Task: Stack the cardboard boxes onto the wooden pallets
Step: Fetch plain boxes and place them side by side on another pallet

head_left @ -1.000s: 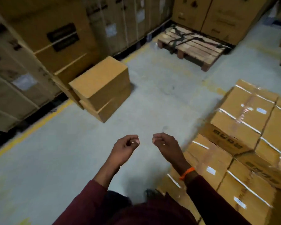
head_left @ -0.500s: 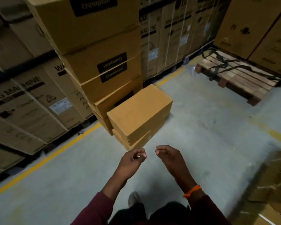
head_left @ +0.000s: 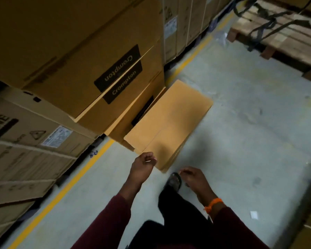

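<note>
Hovering empty, two hands, left hand [head_left: 143, 167] and right hand [head_left: 194, 177], near one cardboard box [head_left: 167, 124].

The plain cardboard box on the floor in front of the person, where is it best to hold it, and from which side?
Probably by its two short ends, hands coming from the near corner. The plain box lies flat and long, its left long side tight against the Crompton stack, so only the ends and the right side seem free.

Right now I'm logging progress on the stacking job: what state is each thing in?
Left hand: empty, fingers curled, above the box's near corner.
Right hand: empty, loosely open.
Box: closed, on another box on the floor.
Pallet: bare of boxes, dark straps across it.
Stacked cartons: closed, piled high.
</note>
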Available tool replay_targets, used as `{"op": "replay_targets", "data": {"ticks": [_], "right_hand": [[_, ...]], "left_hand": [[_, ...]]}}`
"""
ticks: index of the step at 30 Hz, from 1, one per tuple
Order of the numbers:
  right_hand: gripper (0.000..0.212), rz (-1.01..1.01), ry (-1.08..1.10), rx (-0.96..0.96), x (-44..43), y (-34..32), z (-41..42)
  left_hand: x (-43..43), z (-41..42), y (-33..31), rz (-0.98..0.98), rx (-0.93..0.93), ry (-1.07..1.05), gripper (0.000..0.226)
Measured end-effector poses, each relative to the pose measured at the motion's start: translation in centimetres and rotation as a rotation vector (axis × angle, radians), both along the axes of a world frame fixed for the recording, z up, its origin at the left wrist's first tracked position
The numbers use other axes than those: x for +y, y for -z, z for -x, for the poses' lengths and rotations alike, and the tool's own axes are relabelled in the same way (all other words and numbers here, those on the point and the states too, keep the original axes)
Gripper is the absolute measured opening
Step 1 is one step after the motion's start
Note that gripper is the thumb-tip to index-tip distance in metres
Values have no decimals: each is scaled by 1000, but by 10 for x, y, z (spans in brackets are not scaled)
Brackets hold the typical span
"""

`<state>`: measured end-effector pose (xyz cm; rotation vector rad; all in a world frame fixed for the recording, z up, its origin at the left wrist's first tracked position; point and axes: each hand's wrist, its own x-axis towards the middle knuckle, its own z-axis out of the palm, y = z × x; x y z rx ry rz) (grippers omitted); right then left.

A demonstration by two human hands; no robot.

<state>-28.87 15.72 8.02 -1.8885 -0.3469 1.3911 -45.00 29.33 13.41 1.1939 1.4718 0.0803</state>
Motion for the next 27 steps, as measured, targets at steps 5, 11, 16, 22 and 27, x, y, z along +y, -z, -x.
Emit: {"op": "replay_targets", "data": {"ticks": [5, 11, 16, 22, 27], "right_hand": [[40, 157, 87, 91, 67, 64, 17], [31, 364, 59, -12, 102, 149, 37], [21, 334, 370, 134, 134, 176, 66], [54, 303, 630, 81, 136, 156, 94], [20, 207, 958, -88, 110, 87, 78]], "left_hand": [[101, 12, 79, 29, 174, 96, 49], [191, 33, 180, 48, 313, 150, 84], [237, 50, 247, 161, 339, 245, 102], [247, 64, 266, 179, 181, 271, 100], [236, 40, 202, -2, 47, 355, 70]]}}
